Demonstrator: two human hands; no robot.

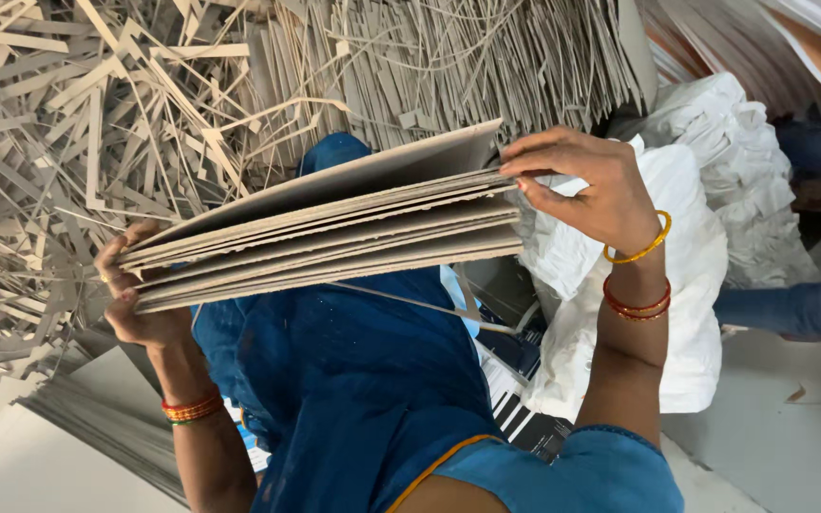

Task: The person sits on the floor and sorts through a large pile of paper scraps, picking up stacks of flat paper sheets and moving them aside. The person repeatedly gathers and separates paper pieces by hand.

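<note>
I hold a thick stack of grey cardboard sheets (334, 233) edge-on in front of me, above my blue-clad lap. My left hand (130, 294) grips the stack's left end, fingers curled around the edges. At the right end, my right hand (586, 185) holds the top corner with fingertips on the upper sheets. Both wrists wear red and gold bangles.
A tangled heap of grey cardboard strips (59, 133) lies at the left and top. Stacked sheets (97, 418) rest at the lower left. A white sack (696, 247) sits to the right, another person's blue-clad legs (800, 309) beyond it, and more board stacks (791, 47) at top right.
</note>
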